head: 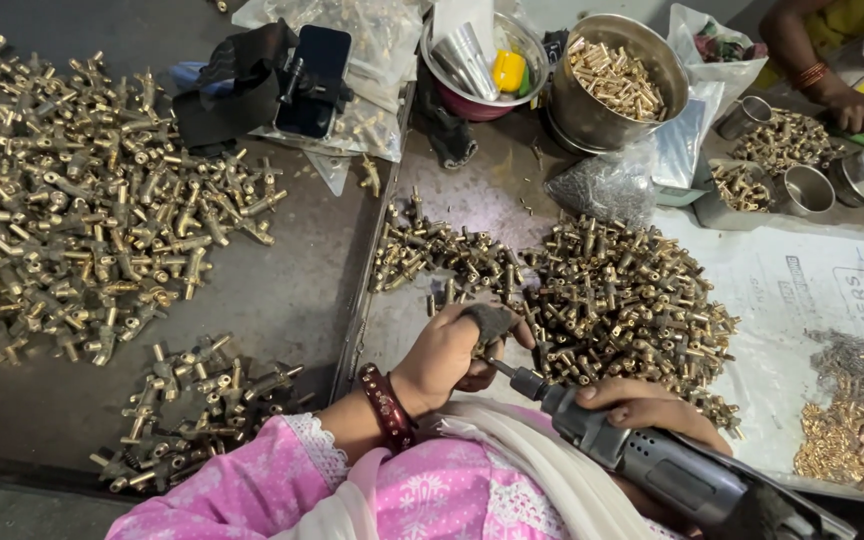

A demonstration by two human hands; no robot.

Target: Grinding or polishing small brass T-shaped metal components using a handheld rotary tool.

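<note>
My left hand (452,355), with a grey wrap on the thumb and a dark red bangle at the wrist, is closed around a small brass fitting that is mostly hidden by the fingers. My right hand (642,408) grips a grey powered screwdriver (652,462); its bit tip meets the piece in my left hand. Just beyond both hands lies a heap of brass fittings (622,300) on a white sheet (802,300).
A big spread of brass fittings (82,210) covers the dark floor at left, with a smaller pile (192,405) nearer me. A steel pot of brass pieces (614,80), a bowl, steel cups, a phone (314,80) and another person's hand (857,108) are at the back.
</note>
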